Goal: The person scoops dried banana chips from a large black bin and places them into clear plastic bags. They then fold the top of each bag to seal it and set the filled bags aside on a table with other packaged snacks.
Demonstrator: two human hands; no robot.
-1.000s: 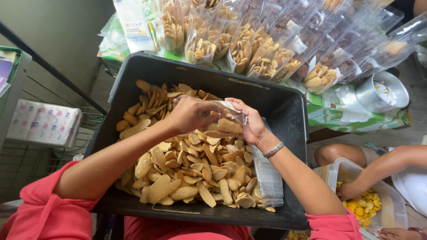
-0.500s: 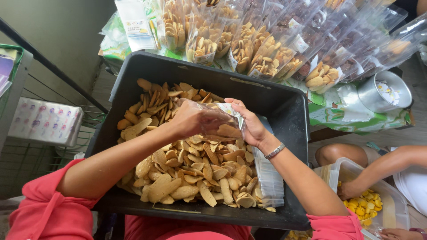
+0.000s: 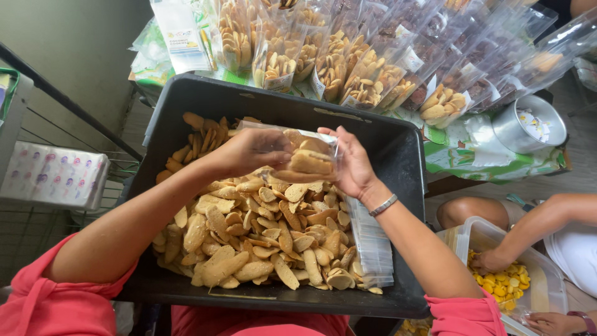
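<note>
A black bin of crackers before a table covered with filled bags

The table [image 3: 497, 163], under a green and white printed cover, bears rows of clear bags of crackers [image 3: 348, 68] leaning against one another along its far side, with a round metal tin [image 3: 528, 124] near its right end. In front of it stands a black plastic bin [image 3: 398, 149], heaped with loose pale crackers [image 3: 249, 236]; a stack of empty clear bags [image 3: 373, 246] lies against the bin's right inner wall. What the bin itself rests on is hidden.
</note>
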